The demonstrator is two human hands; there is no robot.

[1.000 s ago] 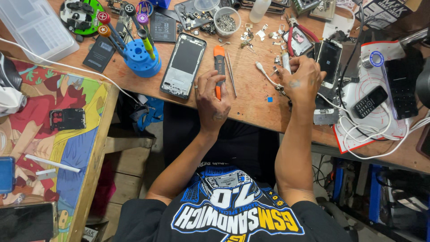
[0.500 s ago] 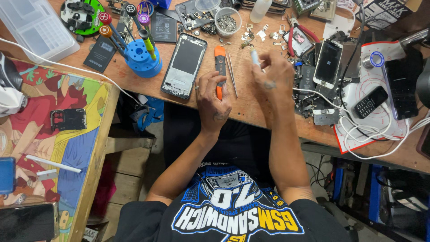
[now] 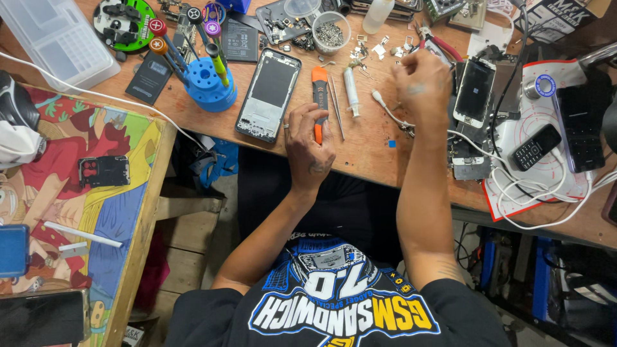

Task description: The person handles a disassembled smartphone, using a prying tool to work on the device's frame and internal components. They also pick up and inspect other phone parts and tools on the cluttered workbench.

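left hand (image 3: pixel 310 144) fingers clamped on the orange screwdriver (image 3: pixel 319 96), long axis pointing away across the table (image 3: pixel 373 151), phone frame (image 3: pixel 268 94) just left of them; right hand (image 3: pixel 421 87) farther off, fingers curled, grip unclear.

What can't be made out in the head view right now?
- Right hand: blurred; whether it holds anything cannot be told.
- Orange-handled tool: lower end covered by the left hand.
- Small parts in the round cup: too small to identify.
- Dark device at the bottom left: cut off by the frame edge.
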